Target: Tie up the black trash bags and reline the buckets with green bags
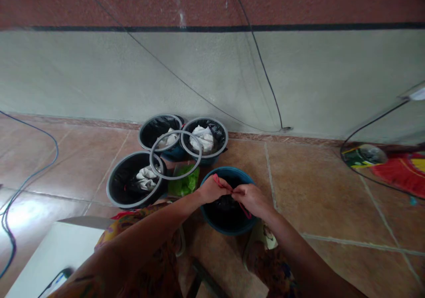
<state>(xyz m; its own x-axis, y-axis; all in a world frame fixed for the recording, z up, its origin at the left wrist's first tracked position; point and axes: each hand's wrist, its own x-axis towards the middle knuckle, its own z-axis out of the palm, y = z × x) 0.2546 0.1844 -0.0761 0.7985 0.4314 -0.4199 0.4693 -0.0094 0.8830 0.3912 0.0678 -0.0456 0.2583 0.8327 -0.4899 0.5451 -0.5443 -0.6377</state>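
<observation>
In the head view, the person's left hand (215,189) and right hand (251,199) meet above a round blue plastic bin (229,233) that stands on the brown tiled floor (308,191), between the person's feet. The fingers of both are closed in a pinch, fingertips nearly touching, on a thin red drawstring (217,180); 1 part of it loops over the left hand and another trails below the right. Under them, inside the blue bin, sits a crumpled black plastic bag (226,203) (the bin's interior is dark).

To the left, near the wall (308,85), 3 round bins with grey rims and black liners form a cluster: 1 in front (112,191) and 2 behind (141,139) (226,132). Each contains crumpled white material (203,138). A flat grey plastic ring (177,177) overlaps all 3, and bright green plastic (189,183) lies just beside the front bin.
</observation>
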